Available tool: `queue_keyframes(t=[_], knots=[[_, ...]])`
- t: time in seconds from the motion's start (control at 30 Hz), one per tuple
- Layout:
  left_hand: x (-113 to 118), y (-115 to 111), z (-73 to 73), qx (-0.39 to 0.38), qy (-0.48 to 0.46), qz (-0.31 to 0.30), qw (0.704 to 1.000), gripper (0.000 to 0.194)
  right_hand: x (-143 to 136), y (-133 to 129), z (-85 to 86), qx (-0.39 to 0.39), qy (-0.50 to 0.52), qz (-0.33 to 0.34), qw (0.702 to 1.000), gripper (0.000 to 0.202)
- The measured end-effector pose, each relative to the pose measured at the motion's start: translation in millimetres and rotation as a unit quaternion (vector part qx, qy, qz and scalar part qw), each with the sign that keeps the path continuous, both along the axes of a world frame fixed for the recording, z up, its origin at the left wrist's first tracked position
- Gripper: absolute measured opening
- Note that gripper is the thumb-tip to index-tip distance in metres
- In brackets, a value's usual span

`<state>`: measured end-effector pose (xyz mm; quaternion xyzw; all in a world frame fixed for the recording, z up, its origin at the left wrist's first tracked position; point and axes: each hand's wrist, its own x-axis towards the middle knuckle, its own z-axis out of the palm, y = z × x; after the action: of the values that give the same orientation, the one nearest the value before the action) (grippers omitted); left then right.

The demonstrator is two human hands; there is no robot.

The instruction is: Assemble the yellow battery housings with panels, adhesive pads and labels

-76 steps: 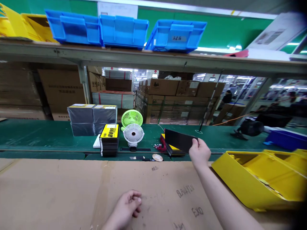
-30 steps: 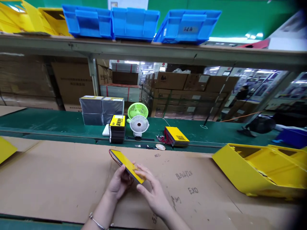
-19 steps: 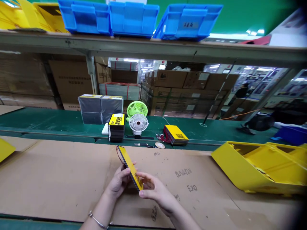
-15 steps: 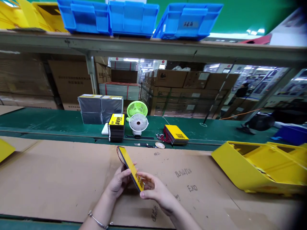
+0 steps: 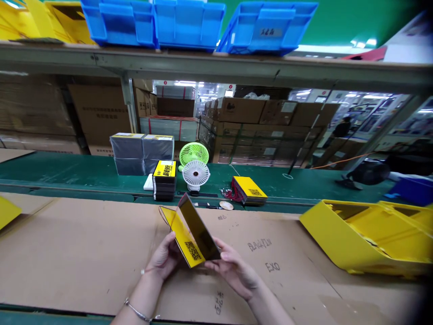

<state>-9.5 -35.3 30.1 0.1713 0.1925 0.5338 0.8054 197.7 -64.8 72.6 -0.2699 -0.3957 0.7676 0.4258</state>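
Note:
My left hand (image 5: 165,257) is closed on a thin yellow panel (image 5: 181,239) printed with a QR code. A thin wire loops at that panel's far left end. My right hand (image 5: 235,268) is closed on the near end of a flat panel with a dark, shiny face (image 5: 199,225). The two panels stand spread in a V above the cardboard; whether they are joined along the lower side I cannot tell. Behind them lies a stack of yellow panels (image 5: 250,188) with red wires. To its left sits another stack with a yellow printed top (image 5: 164,169).
Cardboard (image 5: 84,253) with handwriting covers the bench. A yellow bin (image 5: 345,239) stands at right. A white fan (image 5: 195,174), a green fan (image 5: 193,153) and grey wrapped blocks (image 5: 126,149) are behind. Blue bins (image 5: 189,25) line the shelf above.
The held panels lay close together before and are now spread apart. My right hand has moved right with the dark-faced panel, and the QR code on the left one now faces me.

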Motion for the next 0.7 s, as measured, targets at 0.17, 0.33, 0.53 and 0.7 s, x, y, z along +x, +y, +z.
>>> queue_keyframes(t=[0.17,0.33,0.53,0.7], knots=[[-0.4,4.4,3.8,-0.055,-0.008,0.029,0.998,0.062,24.5,10.6,3.5,0.004,0.055,-0.068,0.996,0.058],[-0.5,4.2,6.7,-0.066,-0.027,0.010,0.997,0.066,62.6,38.4,9.8,-0.012,0.074,-0.203,0.976,0.044],[4.3,1.8,7.1,-0.056,-0.017,-0.015,0.998,0.072,104.9,84.8,13.1,-0.040,0.022,-0.365,0.930,0.038],[4.5,-0.7,16.9,-0.087,-0.030,-0.034,0.995,0.073,118.1,104.9,12.7,-0.023,0.013,-0.392,0.920,0.034]])
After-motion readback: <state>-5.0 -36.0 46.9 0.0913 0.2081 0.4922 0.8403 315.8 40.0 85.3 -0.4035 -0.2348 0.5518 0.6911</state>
